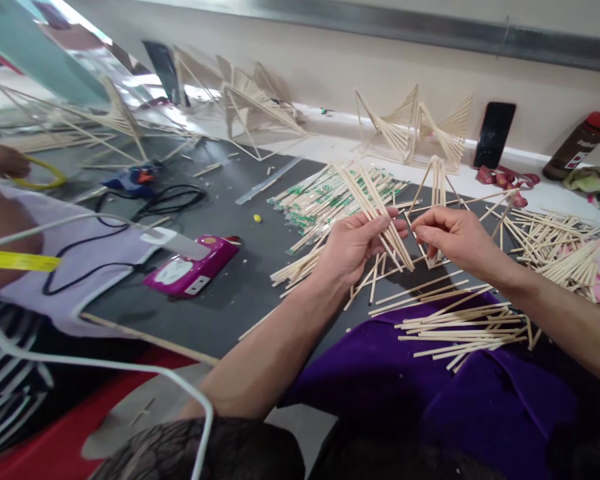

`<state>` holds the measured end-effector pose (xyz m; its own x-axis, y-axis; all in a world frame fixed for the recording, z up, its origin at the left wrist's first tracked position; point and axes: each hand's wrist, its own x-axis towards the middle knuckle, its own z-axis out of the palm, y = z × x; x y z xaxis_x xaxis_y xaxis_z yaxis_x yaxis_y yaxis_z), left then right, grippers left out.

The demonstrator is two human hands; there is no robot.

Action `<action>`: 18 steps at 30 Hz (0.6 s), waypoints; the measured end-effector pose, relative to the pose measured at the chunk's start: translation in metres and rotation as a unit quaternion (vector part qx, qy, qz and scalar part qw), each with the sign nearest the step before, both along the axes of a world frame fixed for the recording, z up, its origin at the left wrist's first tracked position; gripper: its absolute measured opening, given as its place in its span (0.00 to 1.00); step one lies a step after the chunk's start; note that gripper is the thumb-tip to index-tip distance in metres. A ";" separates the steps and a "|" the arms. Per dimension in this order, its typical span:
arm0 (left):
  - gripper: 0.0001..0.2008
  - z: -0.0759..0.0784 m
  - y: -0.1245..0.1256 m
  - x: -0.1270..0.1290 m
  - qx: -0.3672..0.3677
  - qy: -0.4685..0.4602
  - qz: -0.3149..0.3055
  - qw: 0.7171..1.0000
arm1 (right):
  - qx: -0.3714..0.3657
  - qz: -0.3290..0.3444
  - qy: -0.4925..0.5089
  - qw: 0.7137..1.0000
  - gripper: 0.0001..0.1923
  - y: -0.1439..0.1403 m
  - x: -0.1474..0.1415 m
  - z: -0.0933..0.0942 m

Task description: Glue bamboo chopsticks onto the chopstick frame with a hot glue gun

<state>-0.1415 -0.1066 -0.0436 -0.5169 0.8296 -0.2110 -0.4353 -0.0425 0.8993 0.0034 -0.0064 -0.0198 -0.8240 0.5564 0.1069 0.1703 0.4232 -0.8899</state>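
- Left hand (353,243) grips a fanned bundle of wooden sticks (375,207) at frame centre; right hand (453,237) pinches one stick beside it.
- Finished stick models (413,130) stand at upper centre.
- Loose sticks (460,327) lie unused on the purple cloth (430,393), lower right, and dark tabletop (240,280).

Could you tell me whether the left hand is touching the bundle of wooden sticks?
Touching. The head view shows the left hand with its fingers wrapped around the bundle of wooden sticks, no gap between them.

Pale matt wooden sticks (375,200), glossy pink plastic box (193,270)
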 end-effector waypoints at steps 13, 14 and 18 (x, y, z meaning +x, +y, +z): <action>0.08 -0.006 0.000 -0.004 -0.004 0.011 0.016 1.000 | -0.083 0.064 -0.160 0.982 0.05 -0.013 -0.003 -0.032; 0.07 -0.006 0.000 -0.004 -0.005 0.009 0.013 1.000 | -0.094 0.064 -0.164 0.980 0.05 -0.013 -0.003 -0.032; 0.07 -0.006 0.001 -0.002 -0.010 0.005 0.001 1.000 | -0.168 0.062 -0.180 0.967 0.09 -0.016 -0.003 -0.028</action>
